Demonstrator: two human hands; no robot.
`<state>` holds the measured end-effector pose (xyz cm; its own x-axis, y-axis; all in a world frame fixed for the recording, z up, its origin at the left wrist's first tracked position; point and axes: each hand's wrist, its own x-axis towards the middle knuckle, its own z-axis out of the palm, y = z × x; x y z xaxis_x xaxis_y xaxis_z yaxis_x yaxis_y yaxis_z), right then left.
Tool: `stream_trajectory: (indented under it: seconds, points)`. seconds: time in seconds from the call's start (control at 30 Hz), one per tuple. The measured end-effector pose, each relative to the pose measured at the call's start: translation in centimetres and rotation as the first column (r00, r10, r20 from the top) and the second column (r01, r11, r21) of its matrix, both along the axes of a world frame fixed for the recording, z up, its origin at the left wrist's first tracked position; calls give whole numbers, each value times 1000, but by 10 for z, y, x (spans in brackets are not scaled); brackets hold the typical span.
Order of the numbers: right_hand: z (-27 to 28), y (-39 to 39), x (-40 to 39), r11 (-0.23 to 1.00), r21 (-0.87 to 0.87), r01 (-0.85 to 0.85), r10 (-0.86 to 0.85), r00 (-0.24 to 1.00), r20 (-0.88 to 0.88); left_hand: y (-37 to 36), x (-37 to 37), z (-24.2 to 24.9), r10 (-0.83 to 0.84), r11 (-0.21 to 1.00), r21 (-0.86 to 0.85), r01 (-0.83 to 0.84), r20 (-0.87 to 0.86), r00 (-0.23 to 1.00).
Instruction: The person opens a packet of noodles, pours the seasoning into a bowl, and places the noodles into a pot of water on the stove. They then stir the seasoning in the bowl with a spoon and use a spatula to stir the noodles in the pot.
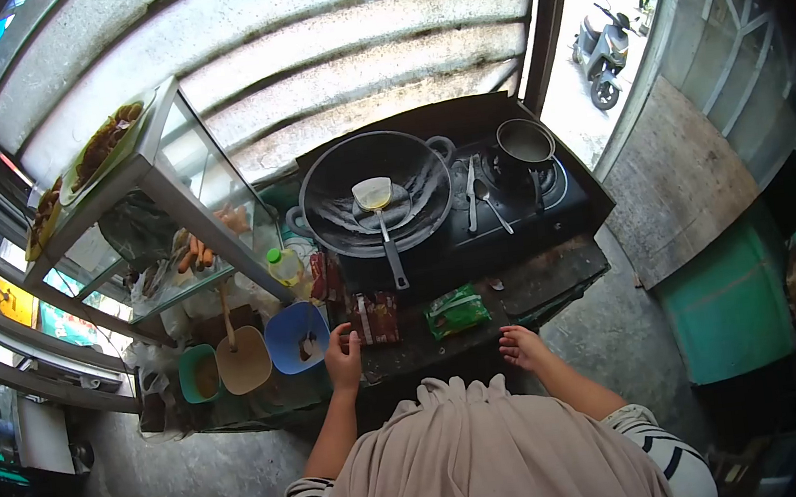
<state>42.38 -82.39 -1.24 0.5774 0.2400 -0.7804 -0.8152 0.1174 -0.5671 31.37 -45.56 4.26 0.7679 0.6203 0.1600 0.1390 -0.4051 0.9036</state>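
Observation:
My left hand [343, 356] is at the counter's front edge, fingers apart and nothing held, between a blue container [295, 331] and a dark red packet [375, 318]. My right hand [521, 346] hovers off the edge, below and right of a green packet [457, 311], its fingers loosely curled. Behind the packets, a black wok [327, 188] sits on the stove [552, 221] with a dark-handled spatula [390, 249] inside. A knife [470, 191] and a spoon [493, 206] lie right of the wok. A small pot [525, 141] stands on the right burner.
Left of the blue container stand a beige container [243, 364] and a green one [200, 377]. A glass case [202, 163] holds food at the left, near a bottle with a green cap [283, 266]. A scooter [603, 48] is outside.

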Motion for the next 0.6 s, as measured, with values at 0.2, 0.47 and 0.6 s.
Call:
stream_trajectory:
  seconds: [0.2, 0.47, 0.6]
  points:
    - [4, 19, 34, 973, -27, -228, 230, 971, 63, 3, -32, -24, 95, 994, -47, -97, -45, 994]
    - [5, -25, 117, 964, -1, -265, 262, 955, 139, -34, -14, -40, 239, 938, -241, -249, -70, 969]
    - [10, -63, 159, 969, -20, -247, 247, 957, 154, -59, 29, -56, 346, 932, -48, -358, -167, 923]
